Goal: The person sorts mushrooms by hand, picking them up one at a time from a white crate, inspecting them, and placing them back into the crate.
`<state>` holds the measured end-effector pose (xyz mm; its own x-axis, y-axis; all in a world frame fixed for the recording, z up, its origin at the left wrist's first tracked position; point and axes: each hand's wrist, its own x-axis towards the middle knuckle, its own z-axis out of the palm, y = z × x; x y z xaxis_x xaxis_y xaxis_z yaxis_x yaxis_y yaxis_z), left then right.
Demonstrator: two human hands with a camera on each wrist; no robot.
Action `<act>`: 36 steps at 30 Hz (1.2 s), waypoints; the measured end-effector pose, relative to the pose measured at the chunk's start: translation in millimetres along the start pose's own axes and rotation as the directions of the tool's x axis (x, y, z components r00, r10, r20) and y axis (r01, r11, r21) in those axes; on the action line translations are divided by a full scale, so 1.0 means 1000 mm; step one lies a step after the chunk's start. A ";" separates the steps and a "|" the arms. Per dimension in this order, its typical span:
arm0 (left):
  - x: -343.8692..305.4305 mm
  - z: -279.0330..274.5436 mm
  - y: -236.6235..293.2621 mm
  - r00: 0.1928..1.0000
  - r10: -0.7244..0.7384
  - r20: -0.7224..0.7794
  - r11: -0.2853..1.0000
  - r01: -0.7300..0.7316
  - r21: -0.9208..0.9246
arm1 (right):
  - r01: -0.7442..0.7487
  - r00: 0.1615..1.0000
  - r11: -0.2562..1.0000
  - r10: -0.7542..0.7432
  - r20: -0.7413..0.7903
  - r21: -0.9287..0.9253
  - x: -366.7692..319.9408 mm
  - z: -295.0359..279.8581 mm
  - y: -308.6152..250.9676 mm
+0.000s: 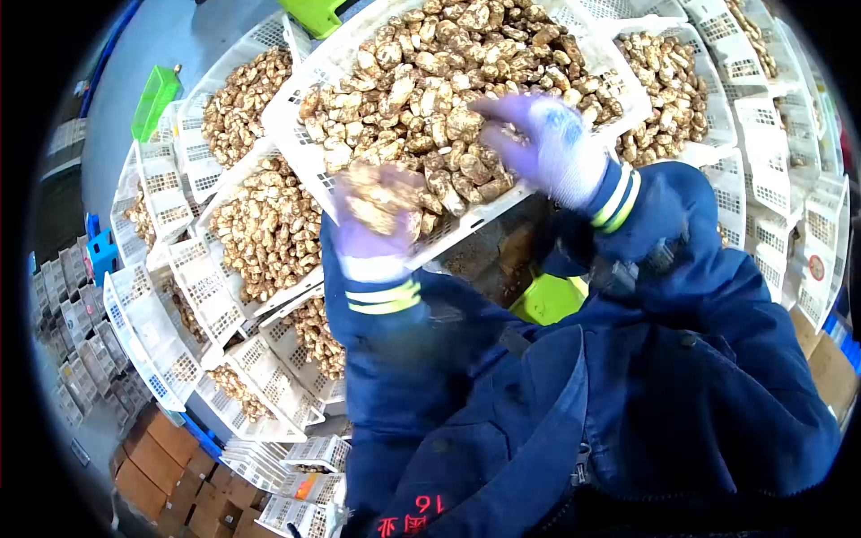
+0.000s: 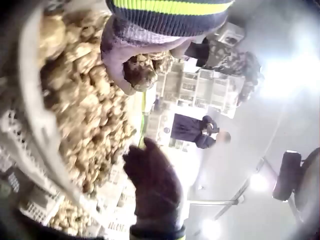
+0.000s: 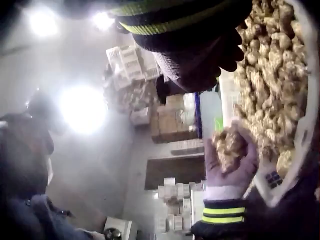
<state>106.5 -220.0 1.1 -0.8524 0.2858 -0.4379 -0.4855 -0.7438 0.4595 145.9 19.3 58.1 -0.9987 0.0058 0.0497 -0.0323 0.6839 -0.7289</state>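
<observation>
Your left hand [image 1: 369, 235] sits at the near edge of the white crate [image 1: 291, 125], fingers curled round a clump of mushrooms [image 1: 378, 193] (blurred). Neighbouring crates [image 1: 179, 179] crowd its left and right edges, leaving little free room. Your right hand [image 1: 549, 143] lies on the heap [image 1: 421, 81] by the near right corner, fingers spread and loose, gripping nothing.
</observation>
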 end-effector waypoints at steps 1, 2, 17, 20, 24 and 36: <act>0.027 -0.014 0.033 0.991 -0.004 0.131 0.979 0.031 -0.201 | -0.039 0.999 0.997 0.039 0.000 -0.071 0.008 -0.002 0.023; 0.038 0.006 0.069 0.990 0.141 -0.021 0.990 -0.141 -0.016 | -0.075 0.997 0.987 0.075 -0.004 -0.142 0.014 -0.002 0.046; -0.033 0.021 -0.050 0.993 -0.099 -0.071 0.937 0.117 0.328 | -0.009 0.945 0.992 0.049 0.322 -0.127 0.061 0.049 0.052; -0.028 0.026 -0.047 0.993 -0.110 -0.041 0.893 0.117 0.434 | -0.256 0.929 0.761 0.023 0.370 0.596 0.045 0.017 0.043; -0.031 0.035 -0.048 0.917 -0.361 0.171 0.916 0.313 0.252 | -0.332 0.922 0.436 -0.038 0.386 0.837 0.015 0.011 0.020; -0.036 0.039 -0.051 0.988 0.152 -0.010 0.691 -0.099 0.716 | -0.339 0.922 0.685 0.104 0.374 0.645 -0.002 0.020 0.007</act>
<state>154.3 -169.2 23.4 -0.9143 0.1628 -0.3709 -0.3904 -0.1102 0.9140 146.6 9.4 39.5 -0.9381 -0.1959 -0.2855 0.2918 -0.0035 -0.9565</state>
